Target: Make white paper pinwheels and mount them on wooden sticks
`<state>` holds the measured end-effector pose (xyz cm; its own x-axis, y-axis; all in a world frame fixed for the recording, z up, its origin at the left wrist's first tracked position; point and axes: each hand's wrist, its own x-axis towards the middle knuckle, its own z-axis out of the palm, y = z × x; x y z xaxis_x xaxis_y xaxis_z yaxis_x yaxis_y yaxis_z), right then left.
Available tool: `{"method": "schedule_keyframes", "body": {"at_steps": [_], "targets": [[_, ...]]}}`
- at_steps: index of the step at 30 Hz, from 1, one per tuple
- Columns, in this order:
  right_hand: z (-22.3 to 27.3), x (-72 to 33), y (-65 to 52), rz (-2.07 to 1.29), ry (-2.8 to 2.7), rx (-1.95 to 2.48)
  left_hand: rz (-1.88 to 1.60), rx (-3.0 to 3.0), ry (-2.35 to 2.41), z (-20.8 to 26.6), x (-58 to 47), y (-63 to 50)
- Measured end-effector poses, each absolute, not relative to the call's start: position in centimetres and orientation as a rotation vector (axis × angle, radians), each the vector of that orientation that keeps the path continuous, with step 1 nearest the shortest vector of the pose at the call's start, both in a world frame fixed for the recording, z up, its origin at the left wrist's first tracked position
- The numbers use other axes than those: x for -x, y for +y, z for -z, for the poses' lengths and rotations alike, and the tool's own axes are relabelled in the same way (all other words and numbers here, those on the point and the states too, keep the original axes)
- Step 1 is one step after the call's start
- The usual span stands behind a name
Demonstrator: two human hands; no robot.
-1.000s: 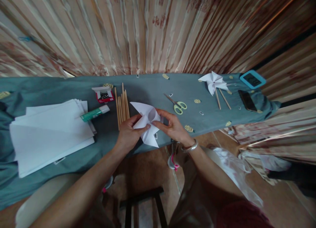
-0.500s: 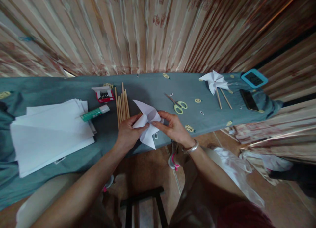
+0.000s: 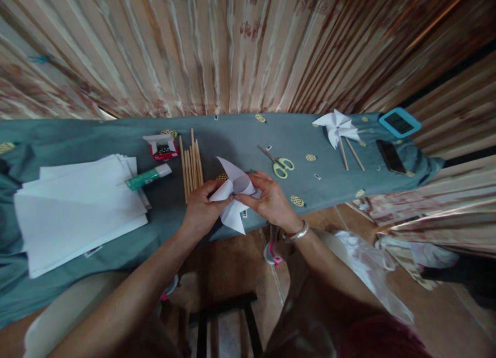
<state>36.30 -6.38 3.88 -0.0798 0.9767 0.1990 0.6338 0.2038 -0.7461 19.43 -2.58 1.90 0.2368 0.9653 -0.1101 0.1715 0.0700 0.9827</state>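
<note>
- Paper (image 3: 81, 213), piled on cloth (image 3: 232, 136)
- Tube (image 3: 148, 177), just beside box (image 3: 165, 151)
- Sticks (image 3: 190, 169), side by side
- Left hand (image 3: 203, 207), pinching paper pinwheel (image 3: 237, 182) over cloth's near edge
- Right hand (image 3: 273, 200), gripping same pinwheel near centre
- Scissors (image 3: 279, 168), just beyond right hand
- Second pinwheel (image 3: 336, 128), lying near phone (image 3: 390, 156)

The cloth-covered table (image 3: 232, 133) carries white paper sheets (image 3: 85, 208), a green glue stick (image 3: 148, 177), a red box (image 3: 165, 153), wooden sticks (image 3: 190, 167), scissors (image 3: 276, 161), a white pinwheel (image 3: 335, 128), a phone (image 3: 390, 156) and a blue-framed device (image 3: 400, 123).
</note>
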Motion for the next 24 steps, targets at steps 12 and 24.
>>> {"method": "schedule_keyframes", "body": {"at_steps": [12,24], "targets": [[-3.5,-36.3,-6.2,-0.616,-1.732,1.53,-0.869,-1.305,1.083,-2.2,-19.5,-2.8],[-4.2,-38.3,-6.3,-0.766,-1.456,1.518,-0.833,-1.346,0.916,-3.9,-17.2,-1.4]]}}
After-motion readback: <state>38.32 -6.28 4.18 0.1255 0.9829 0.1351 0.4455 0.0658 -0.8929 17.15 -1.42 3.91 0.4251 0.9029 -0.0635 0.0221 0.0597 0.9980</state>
